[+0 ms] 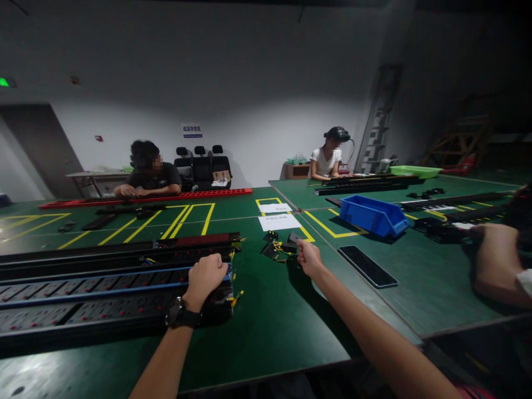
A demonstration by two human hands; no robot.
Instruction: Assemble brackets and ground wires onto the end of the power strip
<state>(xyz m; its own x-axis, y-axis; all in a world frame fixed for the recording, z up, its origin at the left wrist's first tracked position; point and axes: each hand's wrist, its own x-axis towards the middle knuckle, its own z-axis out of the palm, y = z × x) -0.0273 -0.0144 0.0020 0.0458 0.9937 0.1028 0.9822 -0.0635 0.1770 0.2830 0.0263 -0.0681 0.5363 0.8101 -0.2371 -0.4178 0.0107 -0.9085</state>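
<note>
Resting our left hand (206, 277) near the end of a long blue-edged strip (103, 281), we held our right hand (310, 257) apart, fingers bent, by small black parts (271, 250) on the worktop (282, 327). We couldn't tell if either hand gripped anything. Farther right lay a phone (368, 267) and blue bin (368, 215).

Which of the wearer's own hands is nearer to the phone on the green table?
Right. In the picture, the right hand is left of the phone, at the small black parts; the left hand is farther left, near the end of the blue-edged rail.
</note>
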